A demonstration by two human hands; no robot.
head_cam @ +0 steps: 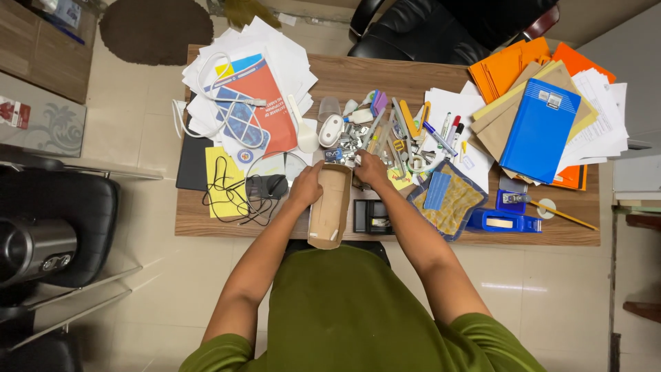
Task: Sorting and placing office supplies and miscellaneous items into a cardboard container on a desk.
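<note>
Left hand: the left hand [306, 186] is closed around the left wall of a brown cardboard box [330, 207], fingers curled on its edge.
Right hand: the right hand [372, 169] is just beside the far end of the box, fingers bent down into a pile of small things; I cannot tell what exactly it pinches.
Cardboard box: long, narrow and open on top; it lies at the near edge of the wooden desk [413, 77], and its near end hangs a little over the edge.
Pile of small things: metal clips and other stationery [358, 138] lie mixed just beyond the right hand.
Pens: several pens and markers [447, 131] lie on white paper to the right of the pile.
Black tray: a small black tray [372, 216] sits just beside the box on its right.
Blue folder: a blue folder [539, 129] lies on orange and brown envelopes, well apart on the right.
Cables: black cables [234, 193] lie on a yellow sheet left of the left hand.
</note>
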